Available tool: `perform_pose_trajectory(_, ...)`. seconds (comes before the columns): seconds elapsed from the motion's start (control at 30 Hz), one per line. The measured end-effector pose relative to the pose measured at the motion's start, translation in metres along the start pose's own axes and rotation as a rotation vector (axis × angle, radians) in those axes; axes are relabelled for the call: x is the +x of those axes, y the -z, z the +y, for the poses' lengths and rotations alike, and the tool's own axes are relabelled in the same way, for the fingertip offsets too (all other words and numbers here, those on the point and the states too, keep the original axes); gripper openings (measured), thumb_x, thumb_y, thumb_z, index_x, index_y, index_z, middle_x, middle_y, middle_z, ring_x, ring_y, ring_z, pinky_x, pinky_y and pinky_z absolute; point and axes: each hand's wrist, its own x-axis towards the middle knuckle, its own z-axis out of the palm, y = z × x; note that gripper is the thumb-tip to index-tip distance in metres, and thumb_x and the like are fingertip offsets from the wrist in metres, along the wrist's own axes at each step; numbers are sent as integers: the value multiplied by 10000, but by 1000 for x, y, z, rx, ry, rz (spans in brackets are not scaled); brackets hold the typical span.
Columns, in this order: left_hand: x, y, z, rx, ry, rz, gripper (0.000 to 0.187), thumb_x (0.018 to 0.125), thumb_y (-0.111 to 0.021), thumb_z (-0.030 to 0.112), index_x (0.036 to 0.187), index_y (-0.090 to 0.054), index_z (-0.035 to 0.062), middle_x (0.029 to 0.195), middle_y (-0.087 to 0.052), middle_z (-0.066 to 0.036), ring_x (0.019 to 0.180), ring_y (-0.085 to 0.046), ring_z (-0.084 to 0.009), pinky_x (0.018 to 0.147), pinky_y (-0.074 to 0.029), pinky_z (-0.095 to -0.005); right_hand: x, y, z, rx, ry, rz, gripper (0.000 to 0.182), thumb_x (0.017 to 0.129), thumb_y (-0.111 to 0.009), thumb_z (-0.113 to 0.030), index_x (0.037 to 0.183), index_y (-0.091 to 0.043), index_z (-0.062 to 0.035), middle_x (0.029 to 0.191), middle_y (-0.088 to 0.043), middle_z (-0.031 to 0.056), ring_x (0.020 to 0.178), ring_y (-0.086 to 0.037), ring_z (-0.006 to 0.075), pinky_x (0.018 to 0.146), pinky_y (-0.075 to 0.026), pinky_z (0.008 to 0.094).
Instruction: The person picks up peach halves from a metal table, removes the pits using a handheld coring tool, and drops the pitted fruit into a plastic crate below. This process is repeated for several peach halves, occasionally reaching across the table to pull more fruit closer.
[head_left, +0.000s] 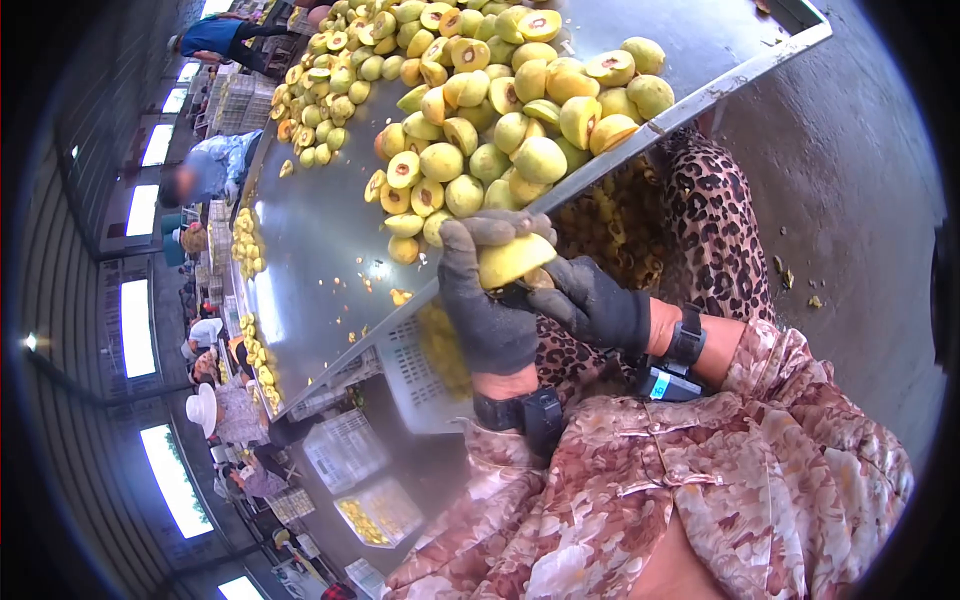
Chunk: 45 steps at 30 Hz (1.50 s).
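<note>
My left hand (487,300), in a dark grey glove, is closed around a yellow peach half (514,260) just over the table's near edge. Pressed close to the fruit's underside is my right hand (600,305), gloved too, with its fingers curled. A dark edge shows between the two hands, but what the right hand holds is hidden. Beyond them, a heap of halved yellow peaches (540,160) lies on the metal table (330,210), many with reddish-brown centres facing up.
A white crate (405,375) with yellow pieces stands under the table edge, and another crate (380,512) sits on the floor. Dark peelings (615,225) lie beside my leopard-print trouser leg (710,215). Several people work along the table's far side.
</note>
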Motion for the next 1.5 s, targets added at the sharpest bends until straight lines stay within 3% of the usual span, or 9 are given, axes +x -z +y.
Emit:
perform_pose_trajectory(0.23, -9, -2, 12, 740, -274, -27, 514, 1071, -511, 486, 874, -605, 21, 865, -670, -137, 806, -682, -262, 764, -571, -388, -2, 3, -13, 264, -211, -260, 361, 1042, -573, -215, 1348, -590, -26, 1237, -669, 217, 1116, -657, 338, 979, -504, 422)
perform_pose_trajectory(0.47, -33, 42, 18, 28, 183, 142, 518, 1077, -496, 492, 858, -617, 38, 866, -687, -158, 766, -707, -282, 705, -603, -374, -5, -14, 6, 292, -66, -476, 398, 1056, -564, -255, 1376, -572, -18, 1320, -644, 204, 1166, -631, 259, 1051, -478, 394)
perform_pose_trajectory(0.67, -33, 124, 28, -207, 97, 333, 588, 1072, -455, 548, 1109, -648, -6, 963, -715, -188, 934, -711, -318, 884, -600, -447, -10, 6, 0, 358, -319, -596, 325, 1036, -621, -296, 1154, -661, 4, 904, -698, 129, 792, -621, 209, 756, -511, 377)
perform_pose_trajectory(0.73, -35, 165, 42, 327, -38, 368, 579, 1068, -489, 537, 1093, -677, -10, 1000, -712, -151, 926, -701, -264, 854, -580, -411, -8, 23, 2, 520, -560, -629, 313, 1026, -639, -297, 1098, -684, 4, 860, -692, 124, 767, -617, 202, 738, -513, 374)
perform_pose_trajectory(0.87, 7, 235, 38, 979, -3, 609, 541, 1062, -523, 485, 1002, -708, -20, 995, -714, -105, 881, -665, -200, 795, -537, -367, -8, 33, 8, -955, -524, -658, 341, 1001, -627, -383, 978, -743, -62, 839, -746, 154, 749, -706, 341, 719, -544, 431)
perform_pose_trajectory(0.97, 42, 237, 29, 1046, -4, 488, 568, 992, -600, 533, 969, -753, -14, 898, -736, -123, 830, -670, -237, 779, -518, -408, 10, 44, -19, -594, -392, -514, 354, 985, -614, -407, 914, -762, -94, 873, -761, 141, 747, -704, 396, 701, -558, 448)
perform_pose_trajectory(1.1, 116, 229, -7, 1681, -168, 380, 534, 956, -642, 539, 936, -747, 16, 886, -717, -182, 814, -680, -341, 765, -525, -466, -1, 45, 14, -1093, -563, -674, 334, 1023, -602, -352, 959, -741, -56, 793, -730, 118, 746, -694, 359, 727, -561, 412)
perform_pose_trajectory(1.23, 133, 221, -25, 1981, -100, 297, 474, 888, -734, 492, 925, -727, 19, 947, -706, -212, 834, -683, -391, 761, -538, -499, 12, 48, -12, 389, -768, -233, 213, 977, -674, -196, 1102, -686, -24, 866, -640, 35, 802, -609, 180, 727, -529, 325)
perform_pose_trajectory(1.5, 86, 205, -21, 1404, -225, 234, 398, 751, -830, 216, 1064, -654, 47, 1035, -687, -185, 1001, -641, -398, 901, -516, -485, 51, 58, -125, 613, 84, -647, 362, 1028, -587, -312, 804, -612, -28, 707, -594, 81, 584, -590, 230, 540, -477, 363)
